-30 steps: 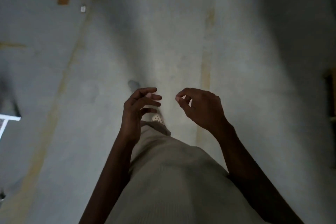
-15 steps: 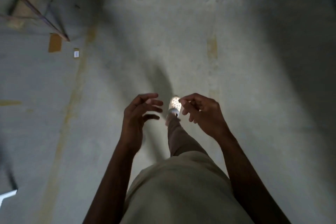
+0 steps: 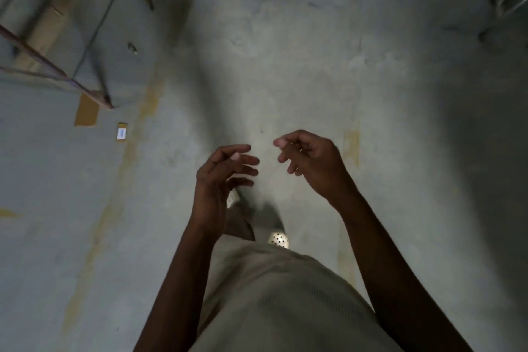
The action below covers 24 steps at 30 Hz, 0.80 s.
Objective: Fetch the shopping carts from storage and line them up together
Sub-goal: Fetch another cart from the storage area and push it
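Note:
No shopping cart shows clearly in the dim head view. My left hand (image 3: 223, 177) hangs in front of my body at centre, fingers loosely curled and apart, holding nothing. My right hand (image 3: 311, 163) is level with it a short way to the right, also loosely curled and holding nothing. Both are above the bare concrete floor (image 3: 285, 66). A metal frame with thin bars (image 3: 508, 0) pokes in at the top right corner; whether it belongs to a cart cannot be told.
A metal rack frame (image 3: 71, 37) with slanted bars stands at the upper left. A brown cardboard scrap (image 3: 86, 114) and a small white label (image 3: 122, 131) lie on the floor beside it. Faded yellow lines (image 3: 125, 157) run along the floor. My white perforated shoe (image 3: 278, 238) shows below my hands.
The view has moved forward over the floor; the rack, cardboard scrap and label have slid lower in the picture. My feet have swapped in step. Both hands stay in front, holding nothing.

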Each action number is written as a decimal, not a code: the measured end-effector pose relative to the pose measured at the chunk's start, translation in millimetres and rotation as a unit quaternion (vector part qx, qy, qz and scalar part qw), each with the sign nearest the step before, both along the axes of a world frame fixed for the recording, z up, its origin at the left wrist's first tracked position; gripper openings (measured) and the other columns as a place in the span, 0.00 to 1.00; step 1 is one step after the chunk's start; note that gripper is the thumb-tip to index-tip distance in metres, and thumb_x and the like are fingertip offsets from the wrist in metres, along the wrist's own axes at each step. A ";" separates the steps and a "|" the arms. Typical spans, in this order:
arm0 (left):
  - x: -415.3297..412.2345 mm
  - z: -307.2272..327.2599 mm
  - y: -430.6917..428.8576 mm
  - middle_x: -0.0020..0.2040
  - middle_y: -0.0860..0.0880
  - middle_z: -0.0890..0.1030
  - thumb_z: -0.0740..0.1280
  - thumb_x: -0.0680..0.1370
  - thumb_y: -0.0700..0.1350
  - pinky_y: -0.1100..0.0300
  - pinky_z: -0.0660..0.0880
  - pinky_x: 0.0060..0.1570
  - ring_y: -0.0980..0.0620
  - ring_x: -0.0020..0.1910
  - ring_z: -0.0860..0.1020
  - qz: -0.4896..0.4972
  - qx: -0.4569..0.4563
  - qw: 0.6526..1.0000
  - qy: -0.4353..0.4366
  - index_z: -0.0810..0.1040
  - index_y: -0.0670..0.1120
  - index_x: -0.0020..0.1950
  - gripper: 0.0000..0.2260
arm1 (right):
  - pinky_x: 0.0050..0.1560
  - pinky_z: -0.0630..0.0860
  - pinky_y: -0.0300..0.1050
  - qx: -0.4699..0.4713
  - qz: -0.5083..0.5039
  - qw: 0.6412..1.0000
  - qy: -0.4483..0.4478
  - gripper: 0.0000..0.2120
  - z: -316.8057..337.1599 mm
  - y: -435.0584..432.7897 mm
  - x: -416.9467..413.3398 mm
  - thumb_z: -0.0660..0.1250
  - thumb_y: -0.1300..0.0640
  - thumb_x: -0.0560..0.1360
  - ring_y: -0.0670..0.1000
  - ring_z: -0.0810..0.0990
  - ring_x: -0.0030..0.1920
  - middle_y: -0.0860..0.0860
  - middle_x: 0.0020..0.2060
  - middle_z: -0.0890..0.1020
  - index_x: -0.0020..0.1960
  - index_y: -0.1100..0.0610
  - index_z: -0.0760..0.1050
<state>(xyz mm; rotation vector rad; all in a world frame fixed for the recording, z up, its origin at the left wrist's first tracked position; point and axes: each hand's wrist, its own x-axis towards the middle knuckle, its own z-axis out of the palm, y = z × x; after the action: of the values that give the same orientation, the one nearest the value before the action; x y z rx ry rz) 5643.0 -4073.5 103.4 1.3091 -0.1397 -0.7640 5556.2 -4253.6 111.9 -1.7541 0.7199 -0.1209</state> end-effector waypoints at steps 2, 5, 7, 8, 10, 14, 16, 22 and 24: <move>47.8 -16.5 -31.3 0.53 0.35 0.83 0.66 0.76 0.50 0.50 0.76 0.47 0.40 0.48 0.81 -0.010 0.005 1.000 0.018 0.79 0.39 0.60 0.19 | 0.38 0.76 0.42 0.015 -0.004 1.000 0.013 0.05 -15.4 -17.9 44.0 0.70 0.50 0.80 0.48 0.82 0.33 0.48 0.38 0.86 0.51 0.49 0.84; 134.3 -38.3 -78.8 0.53 0.36 0.83 0.64 0.78 0.49 0.53 0.76 0.46 0.41 0.48 0.81 -0.035 -0.001 0.999 0.030 0.80 0.40 0.60 0.17 | 0.39 0.79 0.47 0.024 -0.005 0.999 0.046 0.05 -32.6 -52.6 120.4 0.70 0.51 0.80 0.49 0.83 0.34 0.48 0.39 0.86 0.51 0.50 0.84; 200.0 -42.1 -106.7 0.54 0.35 0.83 0.64 0.78 0.49 0.51 0.76 0.47 0.40 0.49 0.81 -0.054 0.000 0.998 0.021 0.80 0.40 0.61 0.18 | 0.41 0.79 0.49 0.019 -0.009 0.998 0.061 0.05 -33.5 -80.2 180.2 0.70 0.51 0.80 0.49 0.83 0.35 0.48 0.39 0.87 0.51 0.49 0.84; 234.3 -39.8 -119.5 0.54 0.36 0.83 0.64 0.78 0.49 0.50 0.76 0.47 0.40 0.49 0.81 -0.058 -0.001 0.998 0.016 0.80 0.39 0.62 0.18 | 0.42 0.79 0.48 0.011 -0.017 0.998 0.062 0.05 -30.0 -95.4 211.8 0.70 0.50 0.80 0.49 0.83 0.35 0.47 0.39 0.87 0.51 0.49 0.84; 304.7 -28.5 -142.6 0.53 0.37 0.84 0.67 0.76 0.51 0.49 0.76 0.47 0.40 0.48 0.81 -0.051 -0.001 0.999 0.003 0.80 0.39 0.61 0.20 | 0.42 0.79 0.48 0.004 -0.042 0.998 0.049 0.05 -17.7 -124.8 276.0 0.70 0.50 0.80 0.48 0.83 0.35 0.47 0.39 0.86 0.51 0.48 0.84; 436.7 0.6 -182.7 0.52 0.38 0.84 0.65 0.76 0.49 0.49 0.75 0.47 0.41 0.47 0.81 -0.037 0.006 0.999 -0.017 0.80 0.39 0.61 0.19 | 0.41 0.80 0.44 -0.008 -0.061 0.998 0.011 0.05 13.0 -167.7 390.2 0.69 0.50 0.81 0.47 0.84 0.36 0.47 0.40 0.86 0.52 0.47 0.83; 492.7 8.3 -202.3 0.52 0.37 0.84 0.63 0.77 0.48 0.49 0.75 0.47 0.41 0.47 0.81 -0.037 0.006 0.999 -0.018 0.80 0.40 0.60 0.17 | 0.40 0.79 0.43 0.011 -0.057 0.998 0.000 0.05 19.3 -183.5 435.3 0.69 0.51 0.81 0.49 0.84 0.37 0.48 0.40 0.86 0.52 0.48 0.83; 630.1 -8.9 -268.1 0.52 0.38 0.84 0.62 0.78 0.48 0.50 0.75 0.47 0.43 0.47 0.81 -0.007 0.013 1.000 -0.017 0.80 0.40 0.60 0.17 | 0.40 0.79 0.44 0.051 -0.027 0.998 0.036 0.06 -10.4 -252.9 564.7 0.69 0.54 0.81 0.49 0.82 0.36 0.51 0.40 0.87 0.53 0.53 0.84; 671.6 -20.9 -297.3 0.51 0.39 0.84 0.62 0.77 0.48 0.50 0.75 0.46 0.43 0.47 0.81 0.014 0.011 1.000 0.003 0.80 0.40 0.59 0.16 | 0.39 0.78 0.42 0.072 -0.033 0.996 0.032 0.06 -22.5 -285.1 611.7 0.69 0.55 0.81 0.49 0.82 0.35 0.53 0.41 0.86 0.53 0.55 0.84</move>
<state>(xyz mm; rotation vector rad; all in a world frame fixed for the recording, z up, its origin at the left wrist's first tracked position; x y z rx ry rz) 6314.6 -4370.9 82.5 1.3270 -0.1085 -0.7478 6167.8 -4538.8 89.4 -1.6034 0.8147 -0.0561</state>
